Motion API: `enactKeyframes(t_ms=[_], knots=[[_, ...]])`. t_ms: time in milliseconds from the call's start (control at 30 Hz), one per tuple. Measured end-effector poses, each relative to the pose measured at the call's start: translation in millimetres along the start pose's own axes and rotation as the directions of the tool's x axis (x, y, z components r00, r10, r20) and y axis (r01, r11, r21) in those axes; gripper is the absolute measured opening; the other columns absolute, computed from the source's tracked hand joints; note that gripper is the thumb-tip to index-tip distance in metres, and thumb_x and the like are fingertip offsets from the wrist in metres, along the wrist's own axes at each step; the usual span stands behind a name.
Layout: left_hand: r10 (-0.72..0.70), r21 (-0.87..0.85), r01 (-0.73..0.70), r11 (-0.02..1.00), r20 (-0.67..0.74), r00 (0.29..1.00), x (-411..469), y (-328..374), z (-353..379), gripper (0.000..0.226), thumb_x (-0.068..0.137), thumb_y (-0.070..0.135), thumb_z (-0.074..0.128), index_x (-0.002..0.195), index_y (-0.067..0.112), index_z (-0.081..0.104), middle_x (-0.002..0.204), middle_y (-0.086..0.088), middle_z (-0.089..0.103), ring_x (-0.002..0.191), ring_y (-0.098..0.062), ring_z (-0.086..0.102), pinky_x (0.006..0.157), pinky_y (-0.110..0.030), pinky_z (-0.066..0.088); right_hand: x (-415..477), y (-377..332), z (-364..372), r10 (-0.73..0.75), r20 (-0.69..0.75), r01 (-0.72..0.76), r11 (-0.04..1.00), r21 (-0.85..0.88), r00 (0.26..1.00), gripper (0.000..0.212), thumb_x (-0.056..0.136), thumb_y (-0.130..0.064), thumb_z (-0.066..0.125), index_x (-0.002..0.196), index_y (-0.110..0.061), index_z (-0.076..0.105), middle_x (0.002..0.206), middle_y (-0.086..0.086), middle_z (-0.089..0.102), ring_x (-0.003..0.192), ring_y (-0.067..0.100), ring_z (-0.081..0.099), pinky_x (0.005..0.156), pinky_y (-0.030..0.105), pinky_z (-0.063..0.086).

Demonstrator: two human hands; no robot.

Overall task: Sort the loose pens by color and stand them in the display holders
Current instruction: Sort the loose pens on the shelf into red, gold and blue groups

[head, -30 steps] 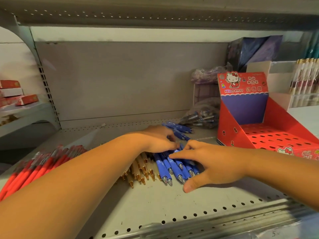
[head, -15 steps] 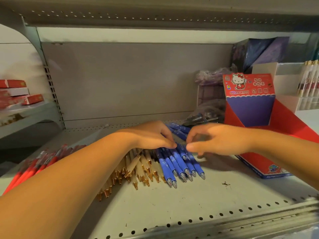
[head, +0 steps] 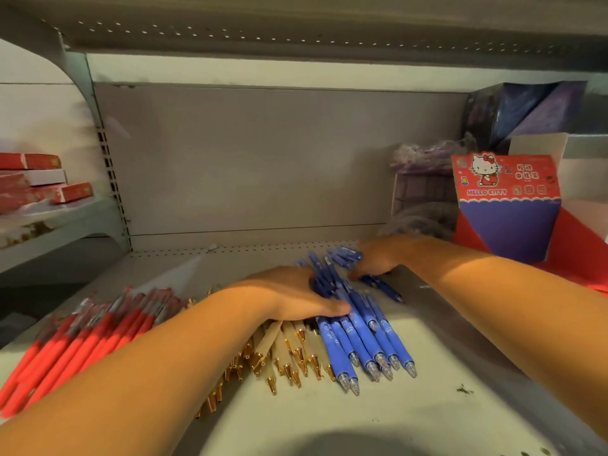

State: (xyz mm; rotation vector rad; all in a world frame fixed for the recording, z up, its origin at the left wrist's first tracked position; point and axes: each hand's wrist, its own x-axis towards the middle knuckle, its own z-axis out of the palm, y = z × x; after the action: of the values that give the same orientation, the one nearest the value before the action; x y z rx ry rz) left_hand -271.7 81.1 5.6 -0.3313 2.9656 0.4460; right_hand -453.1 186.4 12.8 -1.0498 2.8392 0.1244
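Observation:
Three sorted piles lie on the grey shelf [head: 411, 406]: red pens [head: 82, 340] at left, beige pens with gold tips [head: 289, 350] in the middle, and blue pens [head: 365, 340] to their right. My left hand [head: 292, 294] lies over the upper ends of the beige and blue piles, with its thumb across the blue barrels and its fingers curled into the bunch. Farther back, my right hand [head: 378, 258] curls its fingers over a few loose blue pens [head: 345, 253]. One more blue pen [head: 383, 287] lies just in front of it. A red Hello Kitty display holder [head: 506, 199] stands at the right.
Behind the holder are a purple box [head: 526, 110], a white box [head: 539, 146] and bagged pens [head: 424, 156]. Red and white cartons [head: 39, 182] sit on a side shelf at the left. An upper shelf hangs close overhead. A dirt speck [head: 464, 390] marks the shelf front.
My right hand moved back and to the right, from the tops of the blue pile to the loose blue pens. The left hand stayed on the piles. The view shifted closer.

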Motion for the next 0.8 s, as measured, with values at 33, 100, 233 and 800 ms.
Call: enactKeyframes(t_ms=[33,100,233,800], knots=[[0.003,-0.017,-0.003,1.0,0.007,1.0,0,0,0,0.075,0.08,0.08,0.049,0.141,0.036,0.044,0.141,0.007,0.053,0.104,-0.01,0.049,0.075,-0.022,0.034,7,0,2,-0.001,0.01,0.001,1.0,-0.01,1.0,0.049,0.087,-0.056,0.062,0.109,-0.012,0.061,0.112,0.01,0.062,0.095,0.025,0.061,0.085,0.036,0.048],[-0.008,-0.052,0.009,0.999,0.014,1.0,-1,-1,0,0.082,0.077,0.08,0.053,0.145,0.036,0.038,0.147,0.007,0.048,0.117,-0.014,0.05,0.084,-0.025,0.034,17,-2,3,0.006,-0.01,-0.006,1.0,-0.001,1.0,0.036,0.087,-0.05,0.064,0.083,-0.015,0.056,0.09,0.008,0.059,0.076,0.021,0.055,0.069,0.031,0.043],[-0.026,-0.04,0.026,0.999,-0.004,1.0,-4,-7,-2,0.087,0.074,0.079,0.059,0.147,0.037,0.034,0.15,0.008,0.045,0.129,-0.019,0.048,0.09,-0.026,0.034,23,-9,6,-0.004,-0.043,0.003,0.999,-0.041,0.999,0.034,0.089,-0.045,0.058,0.089,-0.011,0.057,0.101,0.01,0.059,0.084,0.023,0.054,0.073,0.03,0.043],[-0.009,-0.023,0.009,1.0,-0.016,1.0,-8,-5,-3,0.077,0.081,0.072,0.058,0.145,0.033,0.038,0.145,0.005,0.049,0.122,-0.018,0.051,0.089,-0.028,0.039,-4,-19,-5,0.08,0.056,-0.084,0.994,0.065,0.995,0.027,0.092,-0.021,0.05,0.116,-0.01,0.058,0.11,0.017,0.066,0.078,0.024,0.065,0.07,0.03,0.055]])
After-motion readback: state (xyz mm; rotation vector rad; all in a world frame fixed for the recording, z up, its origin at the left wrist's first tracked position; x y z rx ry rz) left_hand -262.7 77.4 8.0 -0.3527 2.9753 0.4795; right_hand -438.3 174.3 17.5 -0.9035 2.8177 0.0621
